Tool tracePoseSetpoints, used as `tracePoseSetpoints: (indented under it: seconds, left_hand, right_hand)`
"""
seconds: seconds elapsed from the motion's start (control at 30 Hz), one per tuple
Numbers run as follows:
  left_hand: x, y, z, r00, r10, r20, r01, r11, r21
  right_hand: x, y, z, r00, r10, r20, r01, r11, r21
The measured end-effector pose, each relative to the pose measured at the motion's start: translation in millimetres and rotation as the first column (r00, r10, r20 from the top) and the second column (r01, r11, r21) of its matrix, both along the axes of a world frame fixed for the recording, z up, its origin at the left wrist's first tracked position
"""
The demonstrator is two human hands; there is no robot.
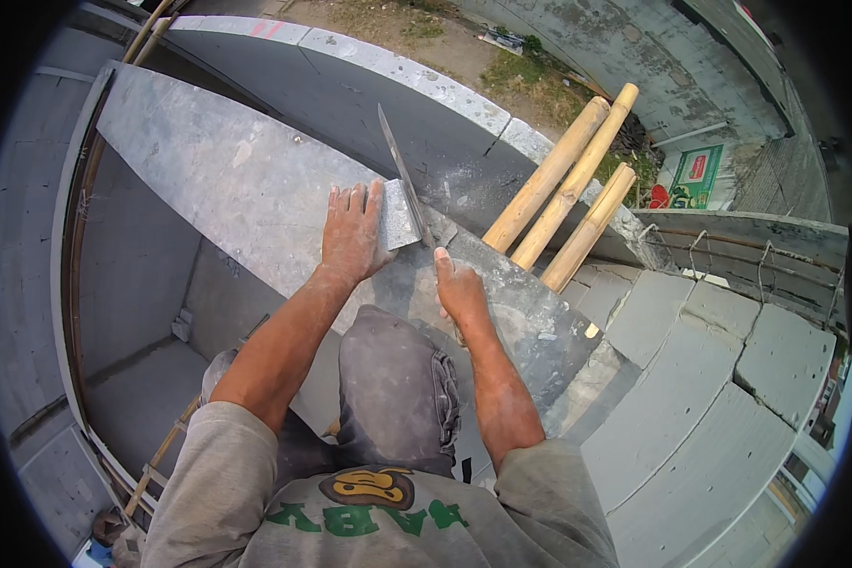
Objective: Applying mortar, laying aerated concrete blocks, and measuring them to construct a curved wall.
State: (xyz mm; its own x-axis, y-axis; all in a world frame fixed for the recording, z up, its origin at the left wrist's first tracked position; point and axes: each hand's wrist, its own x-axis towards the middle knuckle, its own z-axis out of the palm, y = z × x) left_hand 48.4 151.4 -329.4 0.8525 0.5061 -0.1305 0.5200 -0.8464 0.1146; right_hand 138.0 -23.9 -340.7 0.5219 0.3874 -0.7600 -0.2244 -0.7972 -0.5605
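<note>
My left hand point(355, 227) presses down on the board with its fingers forward, steadying a small light grey block point(401, 214) between thumb and fingers. Along the block's right side stands a long, tapering metal blade point(400, 156), probably a handsaw, its narrow tip pointing away from me. My right hand point(462, 295) is closed round the saw's handle, which is mostly hidden, with the thumb laid forward. Beneath both hands lies a wide, dusty grey board point(227, 170). My knee point(388, 379) is bent close to its near edge.
Several bamboo poles point(566, 185) stick up past the board's right part. A block wall point(350, 95) runs along the far side, and large pale blocks point(682, 417) lie at the right. Left of the board there is a drop to a lower floor point(147, 388).
</note>
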Motion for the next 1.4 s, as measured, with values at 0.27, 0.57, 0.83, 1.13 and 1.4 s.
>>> tracePoseSetpoints:
  seconds: [0.27, 0.57, 0.83, 1.13, 1.4]
  left_hand:
    - [1, -1, 0, 1.000, -0.012, -0.011, 0.012, 1.000, 0.017]
    - [1, -1, 0, 1.000, -0.009, -0.001, 0.009, 1.000, 0.008]
    - [-2, -4, 2, 1.000, -0.012, -0.029, 0.011, 1.000, -0.010]
    - [0, -1, -3, 1.000, -0.011, -0.001, 0.011, 1.000, 0.013]
    - [0, 1, -2, 1.000, 0.000, 0.007, 0.000, 1.000, 0.003]
  right_hand:
    - [-9, -11, -18, 0.987, 0.011, 0.163, -0.029, 0.994, 0.107]
    - [-10, -16, -13, 0.952, -0.210, 0.224, 0.119, 0.925, 0.361]
    - [-12, -24, -40, 0.993, 0.024, 0.117, -0.023, 1.000, -0.009]
    - [-30, -30, -66, 0.970, 0.042, 0.241, -0.053, 0.998, 0.039]
    - [-54, -86, -67, 0.978, -0.115, 0.175, 0.083, 0.980, 0.179]
